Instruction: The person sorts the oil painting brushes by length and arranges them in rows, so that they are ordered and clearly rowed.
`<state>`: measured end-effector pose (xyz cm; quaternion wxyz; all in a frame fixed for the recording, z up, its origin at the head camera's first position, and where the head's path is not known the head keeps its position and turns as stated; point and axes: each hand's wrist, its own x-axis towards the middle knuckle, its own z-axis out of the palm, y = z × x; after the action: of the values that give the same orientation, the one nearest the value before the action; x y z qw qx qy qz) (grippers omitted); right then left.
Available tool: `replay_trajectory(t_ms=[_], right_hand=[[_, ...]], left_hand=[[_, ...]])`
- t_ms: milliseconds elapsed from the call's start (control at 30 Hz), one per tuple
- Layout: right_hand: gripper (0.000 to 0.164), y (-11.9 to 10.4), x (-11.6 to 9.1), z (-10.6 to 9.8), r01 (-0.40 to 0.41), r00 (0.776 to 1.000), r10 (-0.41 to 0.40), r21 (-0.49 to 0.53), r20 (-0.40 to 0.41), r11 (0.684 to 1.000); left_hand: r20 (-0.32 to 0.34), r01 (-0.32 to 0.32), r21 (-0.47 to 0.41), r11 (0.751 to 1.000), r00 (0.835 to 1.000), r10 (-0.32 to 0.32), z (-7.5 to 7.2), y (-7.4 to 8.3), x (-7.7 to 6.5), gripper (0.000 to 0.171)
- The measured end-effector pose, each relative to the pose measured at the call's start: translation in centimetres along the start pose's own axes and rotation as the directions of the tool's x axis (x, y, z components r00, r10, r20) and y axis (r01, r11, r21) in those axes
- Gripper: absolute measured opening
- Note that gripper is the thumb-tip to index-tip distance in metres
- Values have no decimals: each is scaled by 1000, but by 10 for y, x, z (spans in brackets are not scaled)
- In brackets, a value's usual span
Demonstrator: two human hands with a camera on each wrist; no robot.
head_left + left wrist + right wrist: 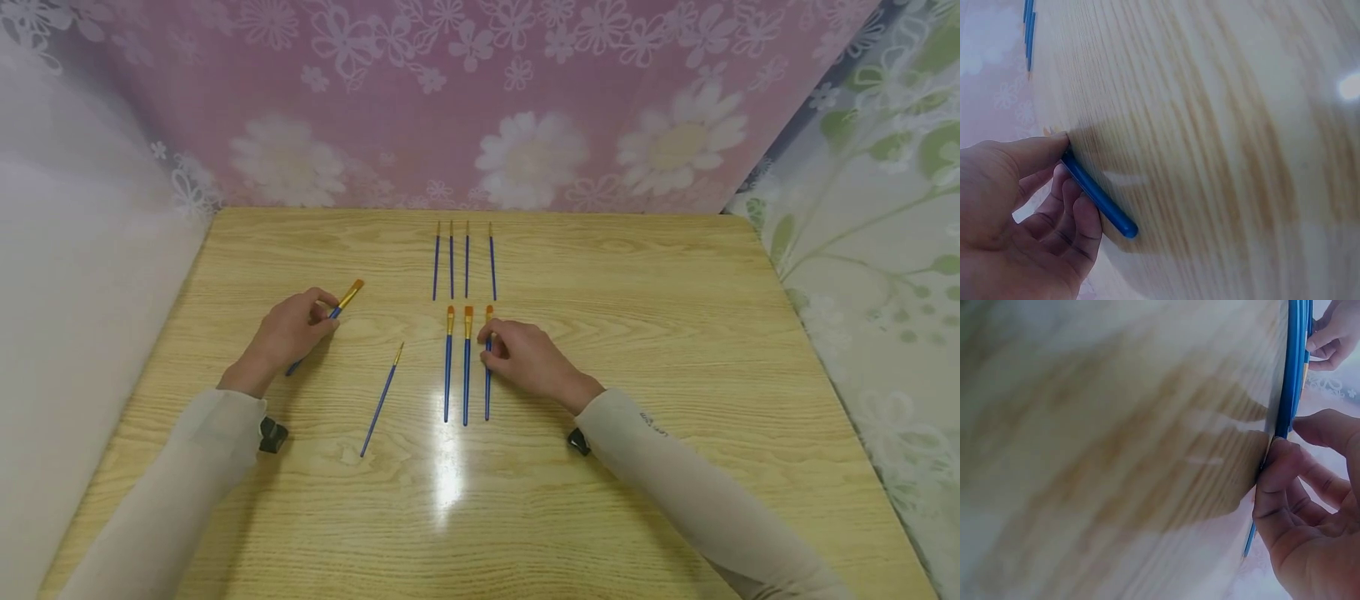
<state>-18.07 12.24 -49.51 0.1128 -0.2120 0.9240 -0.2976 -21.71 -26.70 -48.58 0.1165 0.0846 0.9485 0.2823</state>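
My left hand (288, 333) pinches a flat paintbrush (348, 295) with a blue handle, gold ferrule and orange bristles, tilted with its bristles away to the right. In the left wrist view its blue handle (1102, 199) points out past the curled fingers. Near the table's middle, my right hand (528, 357) has thumb and finger at the right-hand paintbrush (487, 396) of a row of three, bristles away from me. The other two are the middle brush (467, 375) and the left brush (448, 375). A thin paintbrush (383, 406) lies slanted between the hands.
Several thin blue paintbrushes (452, 267) lie side by side farther back, the right one set slightly apart. The wood-grain table (637, 275) meets a pink flowered cloth (420, 108) at its back edge. Pale cloths hang at both sides.
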Motion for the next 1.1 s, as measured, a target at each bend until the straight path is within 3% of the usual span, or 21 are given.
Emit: replay_trajectory(t_ms=[200,500,667,933,1100], right_hand=[[23,3,3,-12,-23,997,28,69,-70,997],[30,21,23,-36,-53,981,68,84,-181,995],[39,33,34,-41,-46,982,67,119,-178,992],[45,49,54,-39,3,986,12,90,-166,996],[51,54,66,-40,15,994,-7,69,-110,997]], left_hand=[[2,5,2,1000,1000,-5,-1,0,0,41],[1,0,-5,1000,1000,0,-1,1,-2,42],[-3,0,-2,1000,1000,0,-1,2,-3,41],[1,9,-17,1000,1000,-9,0,3,-3,41],[-11,11,-15,1000,1000,-11,1,2,-3,40]])
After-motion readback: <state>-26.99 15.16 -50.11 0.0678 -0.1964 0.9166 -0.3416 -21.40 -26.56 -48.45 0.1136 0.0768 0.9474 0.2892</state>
